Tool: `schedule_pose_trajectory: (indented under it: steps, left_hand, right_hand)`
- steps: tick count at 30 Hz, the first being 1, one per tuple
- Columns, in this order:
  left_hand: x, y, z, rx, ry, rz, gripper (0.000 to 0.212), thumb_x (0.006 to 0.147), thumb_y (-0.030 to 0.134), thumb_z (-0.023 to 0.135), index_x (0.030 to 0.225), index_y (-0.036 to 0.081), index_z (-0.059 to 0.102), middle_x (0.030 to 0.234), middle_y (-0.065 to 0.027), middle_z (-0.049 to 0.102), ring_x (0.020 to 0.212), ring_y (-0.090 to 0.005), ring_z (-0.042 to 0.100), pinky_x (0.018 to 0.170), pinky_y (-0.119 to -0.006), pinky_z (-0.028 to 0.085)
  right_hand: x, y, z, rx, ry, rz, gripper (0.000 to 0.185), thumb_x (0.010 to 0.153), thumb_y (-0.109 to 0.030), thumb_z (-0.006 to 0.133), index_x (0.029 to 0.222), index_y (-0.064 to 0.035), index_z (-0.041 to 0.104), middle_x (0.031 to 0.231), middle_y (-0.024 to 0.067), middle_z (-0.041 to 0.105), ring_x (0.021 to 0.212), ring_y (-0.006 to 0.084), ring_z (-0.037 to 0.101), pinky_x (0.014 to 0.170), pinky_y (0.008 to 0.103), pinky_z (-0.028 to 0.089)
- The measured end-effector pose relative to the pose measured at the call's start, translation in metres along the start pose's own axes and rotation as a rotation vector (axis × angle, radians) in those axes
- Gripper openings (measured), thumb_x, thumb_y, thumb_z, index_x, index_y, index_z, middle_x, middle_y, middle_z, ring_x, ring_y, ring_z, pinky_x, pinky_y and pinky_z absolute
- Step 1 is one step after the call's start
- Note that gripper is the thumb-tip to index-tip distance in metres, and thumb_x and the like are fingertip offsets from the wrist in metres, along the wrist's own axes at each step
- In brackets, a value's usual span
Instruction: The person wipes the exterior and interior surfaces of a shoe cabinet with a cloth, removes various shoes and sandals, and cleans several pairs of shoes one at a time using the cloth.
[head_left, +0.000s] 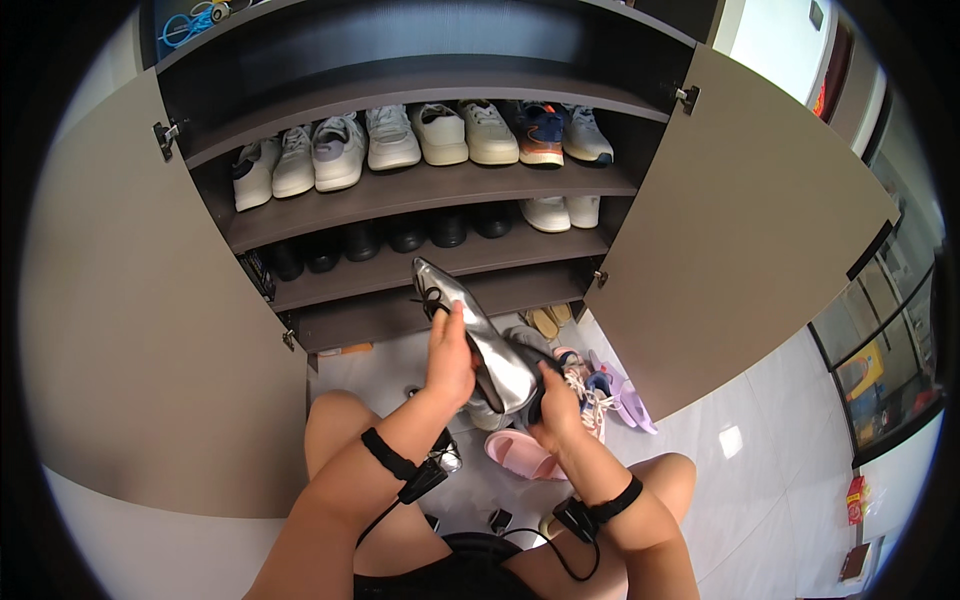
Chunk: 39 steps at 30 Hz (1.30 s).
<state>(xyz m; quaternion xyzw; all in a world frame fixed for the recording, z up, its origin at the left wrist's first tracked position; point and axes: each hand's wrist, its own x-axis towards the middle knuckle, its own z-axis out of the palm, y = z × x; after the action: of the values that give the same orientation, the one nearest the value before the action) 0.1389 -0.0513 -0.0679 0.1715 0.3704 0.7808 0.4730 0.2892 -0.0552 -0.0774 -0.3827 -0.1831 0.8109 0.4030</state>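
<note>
My left hand (451, 360) grips a pointed silver flat shoe (491, 352) with a thin black bow near its toe. The shoe is tilted, toe up and to the left, in front of the lower shelves. At its heel end, my right hand (559, 405) is closed around a black item (534, 409). The fingers cover much of that item, and I cannot tell exactly what it is. Between my knees, another silver shoe (448, 454) with black laces is partly hidden by my left forearm.
The shoe cabinet (420, 202) stands with its left door (150, 300) and right door (742, 225) swung outward. Several white sneakers (390, 139) and black shoes (407, 234) line the shelves. Pink slippers (525, 454), laced sneakers (592, 397) and lilac slippers (626, 394) lie on the tiles.
</note>
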Motion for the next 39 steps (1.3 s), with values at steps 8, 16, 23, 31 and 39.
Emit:
schedule_pose_trajectory:
  steps: [8,16,23,31,39]
  left_hand:
    - [-0.012,-0.037,-0.012,0.395,-0.309,-0.318,0.044,0.095,0.044,0.045,0.097,0.002,0.059,0.090,-0.0048,0.062,0.074,-0.0152,0.063,0.055,-0.028,0.051]
    - [-0.020,0.003,0.013,0.087,-0.166,-0.411,0.060,0.088,0.061,0.044,0.101,0.004,0.059,0.089,-0.0093,0.064,0.073,-0.0196,0.063,0.066,-0.031,0.052]
    - [-0.002,0.033,0.023,-0.113,-0.170,-0.283,0.034,0.084,0.037,0.066,0.095,0.005,0.061,0.087,-0.0069,0.065,0.086,-0.0143,0.061,0.072,-0.027,0.047]
    - [-0.021,0.001,0.029,0.437,-0.518,0.012,0.017,0.090,0.017,0.060,0.095,0.001,0.060,0.085,0.0014,0.060,0.077,-0.0059,0.053,0.071,-0.023,0.044]
    - [0.007,0.007,0.020,0.166,-0.162,-0.194,0.022,0.095,0.030,0.052,0.092,0.009,0.057,0.088,-0.0013,0.060,0.078,-0.0106,0.057,0.073,-0.028,0.048]
  right_hand:
    - [-0.004,-0.036,0.007,-0.959,0.102,-0.866,0.030,0.085,-0.016,0.058,0.112,-0.0016,0.057,0.114,0.0147,0.061,0.110,0.0290,0.054,0.097,0.0340,0.038]
    - [-0.032,-0.035,0.020,-1.723,-0.421,-1.361,0.049,0.062,-0.011,0.065,0.109,-0.0034,0.060,0.119,0.0105,0.059,0.119,0.0261,0.050,0.106,0.0431,0.033]
    - [-0.030,-0.018,-0.003,-0.853,0.230,-1.123,0.027,0.086,-0.004,0.050,0.111,0.0029,0.055,0.102,0.0141,0.061,0.092,0.0243,0.057,0.089,0.0335,0.042]
    - [-0.018,-0.022,0.012,-1.294,0.020,-1.369,0.063,0.076,0.006,0.052,0.136,-0.0003,0.037,0.136,0.0248,0.040,0.127,0.0368,0.040,0.104,0.0395,0.032]
    - [-0.025,-0.009,0.005,-1.658,-0.363,-1.285,0.070,0.059,0.003,0.054,0.129,-0.0033,0.048,0.137,0.0151,0.044,0.130,0.0325,0.038,0.108,0.0431,0.030]
